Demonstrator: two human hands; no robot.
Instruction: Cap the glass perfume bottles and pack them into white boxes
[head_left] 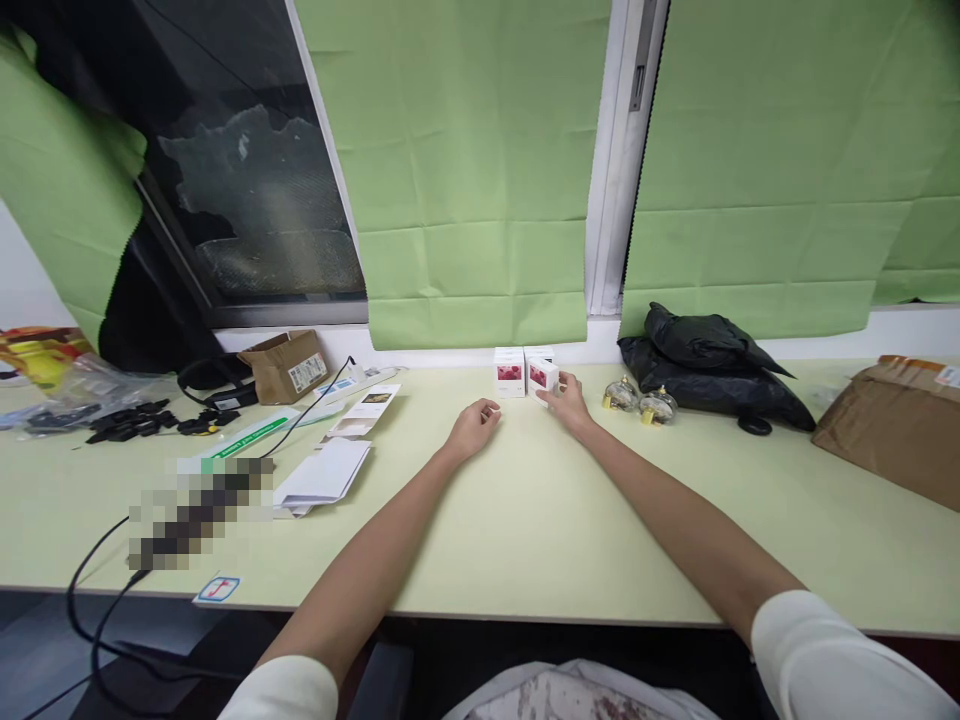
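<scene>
My right hand point(568, 404) grips a small white box point(541, 377) with a red picture on its front, thumb on the near side and fingers behind its right edge. The box is slightly turned and stands beside a row of similar white boxes point(510, 378) near the wall; one at the front also bears a red picture. Left of the row, my left hand point(474, 428) rests close to the tabletop with its fingers curled in and nothing visible in them. It is apart from the boxes.
Two clear ornaments with gold parts point(638, 402) stand to the right, before black plastic bags point(705, 370). A cardboard box point(896, 425) sits at far right. To the left lie folded white cartons point(326, 473), an open brown box point(287, 367) and black cables point(97, 560).
</scene>
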